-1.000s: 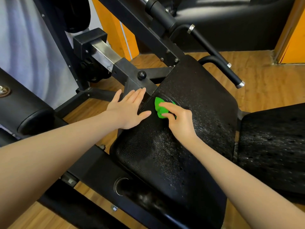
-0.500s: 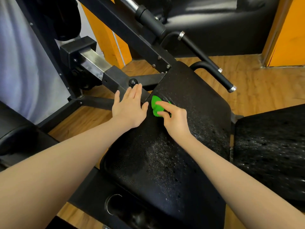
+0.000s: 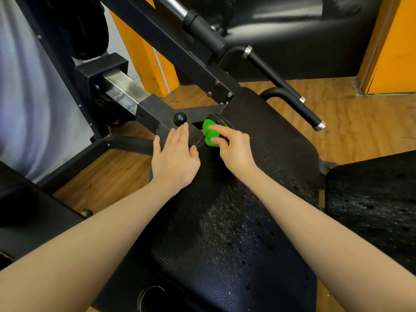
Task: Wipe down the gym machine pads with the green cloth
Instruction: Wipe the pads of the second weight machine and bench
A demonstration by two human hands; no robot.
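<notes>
We see the bright green cloth (image 3: 210, 132) bunched small at the far left corner of the black seat pad (image 3: 236, 221). The pad's textured surface glistens with droplets.

the near half of the seat pad (image 3: 225, 233) lies bare between the two forearms. at 12 o'clock the slanting frame bar (image 3: 180, 55) blocks passage; at 10 the adjustment knob (image 3: 180, 118) stands just beyond the left hand (image 3: 174, 157). two handle bars (image 3: 292, 102) cross at 1 o'clock.
</notes>
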